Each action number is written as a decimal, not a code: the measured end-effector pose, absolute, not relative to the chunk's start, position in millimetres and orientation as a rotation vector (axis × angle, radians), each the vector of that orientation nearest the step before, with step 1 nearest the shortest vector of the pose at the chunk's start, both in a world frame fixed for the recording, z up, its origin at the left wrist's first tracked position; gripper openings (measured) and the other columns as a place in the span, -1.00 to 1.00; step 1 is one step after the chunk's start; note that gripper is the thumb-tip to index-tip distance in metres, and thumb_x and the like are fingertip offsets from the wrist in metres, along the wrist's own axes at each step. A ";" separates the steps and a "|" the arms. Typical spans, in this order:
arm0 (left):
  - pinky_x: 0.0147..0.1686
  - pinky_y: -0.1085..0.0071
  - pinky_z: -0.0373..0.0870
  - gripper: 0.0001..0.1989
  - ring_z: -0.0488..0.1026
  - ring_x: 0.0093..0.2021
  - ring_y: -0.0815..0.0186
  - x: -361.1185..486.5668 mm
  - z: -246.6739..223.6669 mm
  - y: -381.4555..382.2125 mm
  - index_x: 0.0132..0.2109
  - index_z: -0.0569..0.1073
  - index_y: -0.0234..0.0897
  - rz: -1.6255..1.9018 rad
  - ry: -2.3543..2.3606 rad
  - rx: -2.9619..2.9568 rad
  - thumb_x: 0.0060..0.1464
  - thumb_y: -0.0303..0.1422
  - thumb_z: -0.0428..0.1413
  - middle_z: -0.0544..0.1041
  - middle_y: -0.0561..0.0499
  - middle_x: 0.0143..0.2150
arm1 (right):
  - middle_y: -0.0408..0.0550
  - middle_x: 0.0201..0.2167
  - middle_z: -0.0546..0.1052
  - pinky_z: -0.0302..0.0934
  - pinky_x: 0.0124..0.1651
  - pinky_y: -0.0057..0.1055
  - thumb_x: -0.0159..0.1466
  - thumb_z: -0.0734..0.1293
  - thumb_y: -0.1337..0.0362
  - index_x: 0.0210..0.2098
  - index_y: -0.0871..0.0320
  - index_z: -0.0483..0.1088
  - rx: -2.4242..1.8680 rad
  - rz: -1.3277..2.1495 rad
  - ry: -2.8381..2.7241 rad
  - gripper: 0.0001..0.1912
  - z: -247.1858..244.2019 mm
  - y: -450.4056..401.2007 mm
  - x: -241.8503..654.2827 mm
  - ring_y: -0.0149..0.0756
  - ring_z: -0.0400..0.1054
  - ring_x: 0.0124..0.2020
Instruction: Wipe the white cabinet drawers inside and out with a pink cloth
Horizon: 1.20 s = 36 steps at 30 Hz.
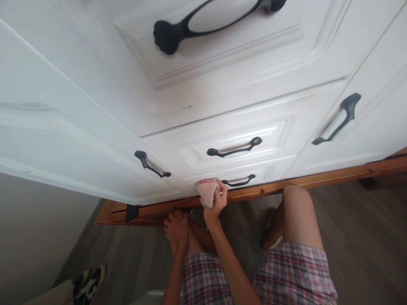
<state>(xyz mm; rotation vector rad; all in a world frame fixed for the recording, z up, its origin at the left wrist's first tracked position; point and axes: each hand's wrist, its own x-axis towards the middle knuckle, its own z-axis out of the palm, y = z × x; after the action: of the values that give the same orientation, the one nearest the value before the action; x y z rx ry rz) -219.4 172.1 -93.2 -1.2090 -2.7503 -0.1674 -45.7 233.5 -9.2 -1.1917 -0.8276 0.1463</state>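
White-painted cabinet (190, 112) fronts with raised mouldings stand above a varnished brown wooden plinth (337, 178). The left hand (177, 231) rests on the left knee (180, 214), fingers curled loosely over it. The right hand (218, 202) grips a soft, folded pink cloth (207, 192) at the lowest drawer (270, 173), its long axis running down the picture, a corner pointing toward the person. Just beside sits a slim, bowed black handle (240, 183).

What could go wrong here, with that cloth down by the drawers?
The pink cloth in the right hand might snag on the lowest handle beside it. The right knee, seemingly close to the wooden base, could knock it. Leaning forward, the person might bump the large upper handle.
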 end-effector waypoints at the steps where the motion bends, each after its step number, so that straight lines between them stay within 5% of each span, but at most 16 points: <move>1: -0.05 -0.02 0.54 -0.34 0.55 0.09 -0.24 -217.7 -92.4 173.0 0.38 0.34 -0.34 -0.164 -2.744 -1.205 0.34 -0.01 0.17 0.45 -0.41 0.29 | 0.12 0.07 0.53 0.45 0.00 -0.17 0.37 0.36 0.34 0.03 0.08 0.58 -1.195 0.147 -0.804 -0.73 -7.0 235.2 -49.8 -0.11 0.52 0.02; 11: 0.04 -0.06 0.48 -0.34 0.50 0.16 -0.28 -208.7 -87.1 176.6 0.34 0.37 -0.36 -0.194 -2.777 -1.170 0.31 0.01 0.18 0.44 -0.40 0.32 | -0.01 -0.17 0.54 0.48 -0.01 -0.20 0.34 0.36 0.16 -0.04 0.15 0.41 -1.399 0.345 -0.471 -0.74 -42.4 226.8 -27.1 -0.19 0.49 -0.17; 16: 0.04 -0.07 0.47 -0.34 0.50 0.16 -0.29 -206.0 -88.7 178.2 0.35 0.36 -0.36 -0.192 -2.749 -1.156 0.32 0.02 0.16 0.44 -0.41 0.32 | 0.24 0.09 0.52 0.39 0.27 0.04 0.33 0.32 0.08 0.04 0.16 0.36 -1.460 0.215 -0.297 -0.62 -43.8 240.8 56.7 -0.01 0.46 0.09; 24: 0.05 -0.14 0.44 -0.40 0.50 0.14 -0.33 -198.0 -80.1 180.8 0.27 0.41 -0.41 -0.211 -2.750 -1.164 0.33 -0.02 0.08 0.48 -0.47 0.25 | 0.10 -0.08 0.60 0.47 0.19 0.07 0.16 0.42 0.01 -0.15 0.10 0.41 -1.428 0.192 -0.436 -0.63 -30.1 237.1 161.2 -0.01 0.54 -0.04; 36: 0.04 -0.14 0.44 -0.38 0.50 0.13 -0.33 -200.1 -84.4 179.3 0.27 0.42 -0.41 -0.214 -2.737 -1.165 0.31 0.01 0.09 0.49 -0.46 0.21 | 0.05 -0.01 0.57 0.44 0.22 -0.06 0.30 0.41 0.10 0.02 0.11 0.37 -1.244 0.042 -0.614 -0.63 34.6 247.2 162.5 -0.10 0.54 0.02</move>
<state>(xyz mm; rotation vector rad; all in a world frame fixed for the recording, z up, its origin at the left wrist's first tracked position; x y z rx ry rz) -200.1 179.3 -84.4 -1.1648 -2.7368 -0.2141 162.5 247.2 34.6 -1.2437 -0.6142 0.0419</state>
